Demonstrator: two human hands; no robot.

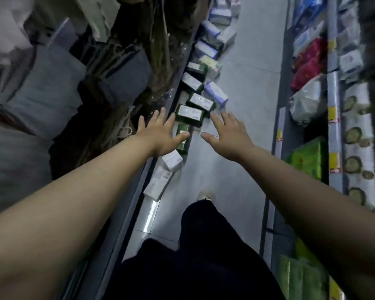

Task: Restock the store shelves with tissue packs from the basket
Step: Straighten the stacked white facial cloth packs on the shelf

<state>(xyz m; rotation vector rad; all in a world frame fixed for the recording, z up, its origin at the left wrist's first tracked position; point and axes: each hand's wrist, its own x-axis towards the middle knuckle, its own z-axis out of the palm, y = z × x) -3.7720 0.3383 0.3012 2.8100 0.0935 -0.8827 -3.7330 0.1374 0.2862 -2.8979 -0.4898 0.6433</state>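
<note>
Several tissue packs lie in a row on the floor along the foot of the left shelf. A dark green pack with a white label sits just beyond my fingertips, with another green pack partly under my left hand. My left hand is stretched forward, fingers spread, holding nothing. My right hand reaches out beside it, also spread and empty. Neither hand touches a pack that I can see. White packs lie nearer to me. No basket is visible.
The left shelf holds grey folded goods and rope bundles. The right shelf carries red, green and white packs with yellow price tags. A grey tiled aisle runs between them. My dark trousers and a white shoe are below.
</note>
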